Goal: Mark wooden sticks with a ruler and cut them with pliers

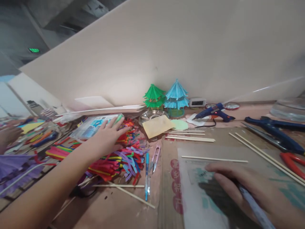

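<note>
My left hand [107,135] reaches out with its fingers spread over bundles of colourful pipe cleaners [133,159]. Its fingertips are by a clear plastic case [91,125] with a blue label; whether they touch it I cannot tell. My right hand [259,187] is blurred and curled round a slim greyish-purple pen [254,206], whose writing end does not show. Beneath it lie a translucent sheet [190,194] and cardboard [169,178]. A thin wooden stick [214,159] rests on the sheet just beyond the right fingertips.
Green [153,95] and light blue [176,95] model pavilions stand against the board. A blue glue gun [212,113] with a lit red light lies right of them. Large blue-handled scissors [278,133] are at far right. A blue pen [147,175] lies mid-table. Another person's hand [9,135] shows at left.
</note>
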`<move>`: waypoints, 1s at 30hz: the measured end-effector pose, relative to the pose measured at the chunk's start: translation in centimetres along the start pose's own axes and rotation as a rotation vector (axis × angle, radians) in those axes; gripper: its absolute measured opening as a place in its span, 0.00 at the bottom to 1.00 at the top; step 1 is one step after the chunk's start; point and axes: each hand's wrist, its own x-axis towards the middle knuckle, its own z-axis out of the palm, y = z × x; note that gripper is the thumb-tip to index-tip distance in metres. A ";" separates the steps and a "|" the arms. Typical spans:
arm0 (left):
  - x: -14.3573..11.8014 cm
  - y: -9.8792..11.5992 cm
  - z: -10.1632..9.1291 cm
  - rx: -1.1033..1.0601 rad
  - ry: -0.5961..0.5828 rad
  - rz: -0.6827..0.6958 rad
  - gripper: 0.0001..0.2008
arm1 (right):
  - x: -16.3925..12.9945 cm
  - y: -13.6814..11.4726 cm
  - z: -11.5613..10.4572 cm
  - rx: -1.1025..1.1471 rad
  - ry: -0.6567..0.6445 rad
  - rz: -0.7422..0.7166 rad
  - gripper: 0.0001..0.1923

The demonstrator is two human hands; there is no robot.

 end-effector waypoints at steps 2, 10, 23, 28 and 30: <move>-0.1 -0.6 1.3 -0.026 0.009 0.013 0.33 | 0.9 -1.0 0.0 0.023 -0.033 0.001 0.09; -0.4 -1.2 1.0 -0.155 0.125 0.008 0.14 | -0.5 0.4 0.2 0.092 -0.148 0.123 0.08; -1.6 -4.5 -0.9 -0.445 0.278 -0.287 0.16 | 0.8 -0.7 0.1 0.066 -0.151 0.166 0.16; -1.8 -4.9 -1.1 -0.510 0.310 -0.272 0.14 | 0.8 -0.7 0.5 0.021 -0.114 0.090 0.19; -1.7 -5.1 -0.5 -0.522 0.306 -0.260 0.16 | 0.9 -0.7 0.5 -0.001 -0.113 0.076 0.21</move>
